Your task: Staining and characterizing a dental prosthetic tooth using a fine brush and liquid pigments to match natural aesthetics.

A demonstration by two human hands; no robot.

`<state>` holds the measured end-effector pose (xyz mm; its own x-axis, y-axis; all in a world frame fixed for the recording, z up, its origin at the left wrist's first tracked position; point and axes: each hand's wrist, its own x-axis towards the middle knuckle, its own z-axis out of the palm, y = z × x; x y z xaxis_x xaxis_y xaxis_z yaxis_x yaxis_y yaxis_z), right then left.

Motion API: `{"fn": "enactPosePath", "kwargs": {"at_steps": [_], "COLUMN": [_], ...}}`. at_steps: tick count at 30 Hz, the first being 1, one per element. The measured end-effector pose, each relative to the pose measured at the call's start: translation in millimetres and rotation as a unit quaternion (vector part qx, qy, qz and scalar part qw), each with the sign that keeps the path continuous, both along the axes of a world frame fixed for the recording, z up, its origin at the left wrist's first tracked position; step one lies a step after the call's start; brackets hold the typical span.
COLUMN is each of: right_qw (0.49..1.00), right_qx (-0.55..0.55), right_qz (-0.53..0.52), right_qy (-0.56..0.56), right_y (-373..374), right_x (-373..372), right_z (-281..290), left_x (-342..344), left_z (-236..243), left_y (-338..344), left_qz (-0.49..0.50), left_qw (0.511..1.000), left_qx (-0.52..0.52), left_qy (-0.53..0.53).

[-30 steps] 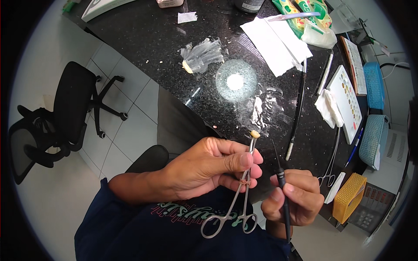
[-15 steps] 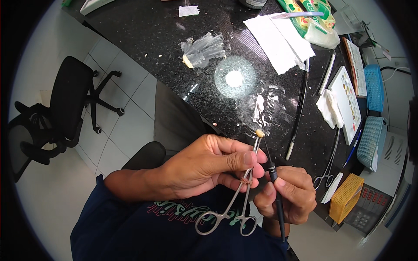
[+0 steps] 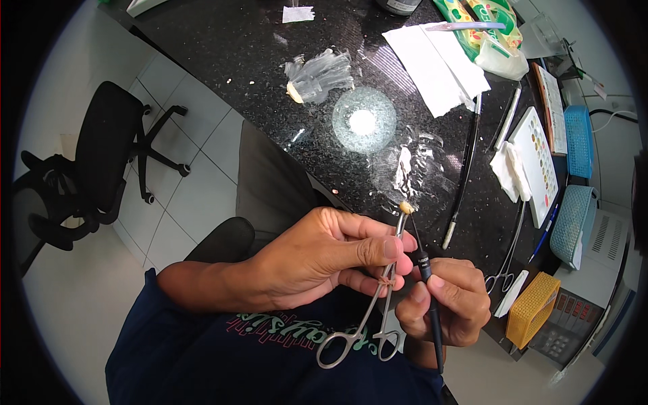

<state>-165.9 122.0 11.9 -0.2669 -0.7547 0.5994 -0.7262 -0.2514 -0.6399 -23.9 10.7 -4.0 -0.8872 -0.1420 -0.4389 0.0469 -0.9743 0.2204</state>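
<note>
Two hands are busy just above my lap, in front of the dark speckled worktop (image 3: 202,61). My left hand (image 3: 324,260) pinches the shanks of a steel clamp forceps (image 3: 378,297) between thumb and fingers, its tip gripping a small cream tooth-like piece (image 3: 406,208). My right hand (image 3: 449,304) is closed pen-style round a slim black brush (image 3: 424,270), whose point sits just beside that piece. I judge this a fine touching-up step on the little piece; the next stroke calls for a steady clamp and a light, exact tip
</note>
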Motion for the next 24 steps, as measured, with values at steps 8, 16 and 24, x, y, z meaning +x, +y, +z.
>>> {"fn": "enactPosePath", "kwargs": {"at_steps": [8,16,24], "right_qw": [1.000,1.000,1.000], "right_qx": [0.001,0.002,0.009], "right_qz": [-0.003,-0.005,-0.004], "right_qy": [-0.005,0.002,-0.003], "right_y": [-0.3,-1.2,0.2], "right_x": [0.6,1.0,0.7], "right_z": [0.0,0.4,1.4], "left_x": [-0.6,-0.3,-0.3], "left_z": [0.0,-0.8,0.3], "left_y": [1.0,2.3,1.7], "left_qz": [0.005,0.006,0.005], "left_qw": [1.000,1.000,1.000], "left_qx": [0.000,-0.003,-0.004], "left_qy": [0.003,-0.005,0.001]}}
